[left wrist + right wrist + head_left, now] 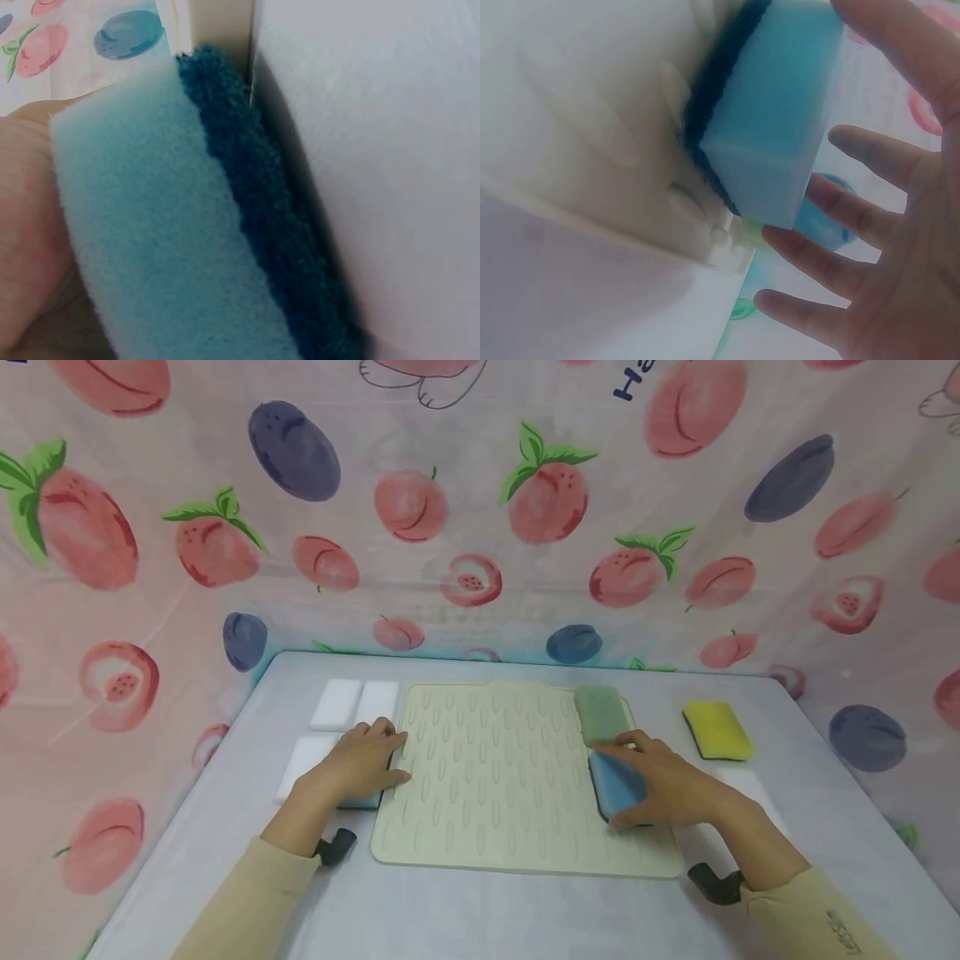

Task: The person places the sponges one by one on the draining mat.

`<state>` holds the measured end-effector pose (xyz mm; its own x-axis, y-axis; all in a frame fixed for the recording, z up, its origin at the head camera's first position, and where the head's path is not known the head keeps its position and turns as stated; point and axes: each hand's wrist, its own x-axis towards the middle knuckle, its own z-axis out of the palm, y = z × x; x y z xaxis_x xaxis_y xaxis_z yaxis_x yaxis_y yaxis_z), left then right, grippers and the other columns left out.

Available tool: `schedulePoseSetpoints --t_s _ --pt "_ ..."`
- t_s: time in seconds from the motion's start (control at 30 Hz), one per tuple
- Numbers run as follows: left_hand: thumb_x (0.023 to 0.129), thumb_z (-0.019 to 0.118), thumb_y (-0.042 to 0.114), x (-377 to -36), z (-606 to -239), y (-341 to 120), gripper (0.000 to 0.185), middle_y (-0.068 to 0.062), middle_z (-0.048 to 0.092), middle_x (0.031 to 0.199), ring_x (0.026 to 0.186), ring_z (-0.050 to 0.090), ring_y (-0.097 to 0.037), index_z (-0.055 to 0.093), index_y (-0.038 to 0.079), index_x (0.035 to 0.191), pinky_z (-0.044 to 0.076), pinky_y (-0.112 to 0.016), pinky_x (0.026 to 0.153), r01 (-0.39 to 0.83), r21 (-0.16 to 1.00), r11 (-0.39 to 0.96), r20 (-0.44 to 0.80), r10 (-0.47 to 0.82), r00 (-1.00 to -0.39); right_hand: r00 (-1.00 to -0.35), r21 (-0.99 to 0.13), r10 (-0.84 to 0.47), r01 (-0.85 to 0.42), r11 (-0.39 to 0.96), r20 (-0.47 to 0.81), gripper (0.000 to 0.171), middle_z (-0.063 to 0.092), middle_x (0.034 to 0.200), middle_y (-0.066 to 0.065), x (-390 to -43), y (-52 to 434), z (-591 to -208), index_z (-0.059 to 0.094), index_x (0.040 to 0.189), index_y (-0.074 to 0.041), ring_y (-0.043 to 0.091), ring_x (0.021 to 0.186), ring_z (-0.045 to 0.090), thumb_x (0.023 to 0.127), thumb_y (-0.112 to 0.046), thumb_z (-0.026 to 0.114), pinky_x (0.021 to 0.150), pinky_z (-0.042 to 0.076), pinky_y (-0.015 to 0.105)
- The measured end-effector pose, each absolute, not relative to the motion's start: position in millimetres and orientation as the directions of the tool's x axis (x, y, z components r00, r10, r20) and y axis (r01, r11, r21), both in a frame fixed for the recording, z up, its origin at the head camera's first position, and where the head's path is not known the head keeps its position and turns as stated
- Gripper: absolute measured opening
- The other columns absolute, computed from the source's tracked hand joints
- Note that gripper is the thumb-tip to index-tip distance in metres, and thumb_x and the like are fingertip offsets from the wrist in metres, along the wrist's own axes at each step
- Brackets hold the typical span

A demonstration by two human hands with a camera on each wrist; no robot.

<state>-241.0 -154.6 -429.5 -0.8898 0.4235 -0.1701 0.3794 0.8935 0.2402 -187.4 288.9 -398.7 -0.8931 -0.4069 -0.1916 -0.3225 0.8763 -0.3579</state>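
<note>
The right hand [667, 785] spreads its fingers about one of two blue rectangular sponges [618, 783], on one cream ridged mat [495, 777]; ideally, keep its dark scourer [714, 94] flat. The left hand [356, 760] covers the other, beside the mat; pinching or not, I cannot tell. Beyond: right, one green sponge [602, 717], one yellow [717, 731]; left, two white pads [337, 704].

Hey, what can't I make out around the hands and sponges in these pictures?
- Head view: much of the left blue sponge, covered by the left hand.
- Left wrist view: that sponge's lower end, cut off by the bottom edge.
- Head view: part of the right blue sponge, covered by the right hand.
- Right wrist view: the cream mat's fine texture, blurred.
</note>
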Motion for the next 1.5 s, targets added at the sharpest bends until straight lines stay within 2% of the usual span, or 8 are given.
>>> schedulePoseSetpoints --t_s 0.1,0.3,0.57,0.83,1.07,1.5 --pt "0.095 0.075 0.038 -241.0 -428.9 -154.8 0.07 -0.016 0.053 0.14 0.115 0.051 -0.033 0.052 0.002 0.151 0.044 -0.052 0.105 0.38 0.249 0.891 -0.169 0.426 -0.889 -0.898 -0.35 -0.393 -0.31 0.884 -0.198 0.102 0.042 0.151 0.014 -188.2 290.3 -397.9 0.046 0.157 -0.023 0.038 0.13 0.045 0.071 -0.056 0.091 0.103 0.048 0.064" --pt "0.095 0.075 0.038 -241.2 -429.3 -153.9 0.07 -0.016 0.054 0.138 0.113 0.051 -0.033 0.052 0.002 0.15 0.044 -0.052 0.104 0.388 0.251 0.887 -0.167 0.435 -0.885 -0.909 -0.335 -0.368 -0.29 0.896 -0.198 0.096 0.045 0.148 0.012 -189.7 297.9 -394.8 0.049 0.155 -0.03 0.036 0.13 0.047 0.073 -0.061 0.088 0.102 0.049 0.064" --pt "0.095 0.075 0.039 -241.6 -430.4 -155.8 0.071 -0.017 0.053 0.14 0.117 0.05 -0.035 0.052 0.002 0.151 0.043 -0.054 0.107 0.376 0.258 0.89 -0.171 0.425 -0.889 -0.923 -0.357 -0.355 -0.284 0.89 -0.148 0.095 0.047 0.148 0.016 -192.3 310.5 -378.6 0.047 0.157 -0.02 0.041 0.132 0.049 0.079 -0.06 0.084 0.103 0.049 0.065" --pt "0.095 0.075 0.038 -240.3 -428.5 -155.9 0.07 -0.018 0.053 0.141 0.118 0.051 -0.036 0.052 0.001 0.151 0.043 -0.054 0.107 0.374 0.262 0.89 -0.165 0.423 -0.891 -0.927 -0.338 -0.36 -0.308 0.89 -0.105 0.089 0.05 0.144 0.021 -200.7 324.4 -371.7 0.048 0.155 -0.011 0.043 0.13 0.05 0.084 -0.053 0.082 0.102 0.05 0.065" --pt "0.095 0.075 0.038 -240.7 -430.0 -155.9 0.07 -0.018 0.054 0.14 0.116 0.052 -0.035 0.053 0.001 0.15 0.044 -0.053 0.106 0.384 0.262 0.886 -0.154 0.431 -0.889 -0.932 -0.314 -0.341 -0.29 0.904 -0.12 0.085 0.047 0.146 0.023 -208.1 335.0 -369.2 0.047 0.156 -0.011 0.045 0.13 0.05 0.087 -0.046 0.081 0.101 0.05 0.065" --pt "0.094 0.075 0.038 -240.5 -431.0 -155.6 0.069 -0.015 0.054 0.137 0.111 0.05 -0.031 0.053 0.002 0.15 0.044 -0.051 0.103 0.377 0.259 0.89 -0.156 0.423 -0.892 -0.932 -0.279 -0.343 -0.3 0.912 -0.116 0.081 0.043 0.149 0.028 -221.6 359.6 -373.1 0.046 0.155 -0.006 0.051 0.132 0.042 0.087 -0.03 0.083 0.103 0.041 0.073"
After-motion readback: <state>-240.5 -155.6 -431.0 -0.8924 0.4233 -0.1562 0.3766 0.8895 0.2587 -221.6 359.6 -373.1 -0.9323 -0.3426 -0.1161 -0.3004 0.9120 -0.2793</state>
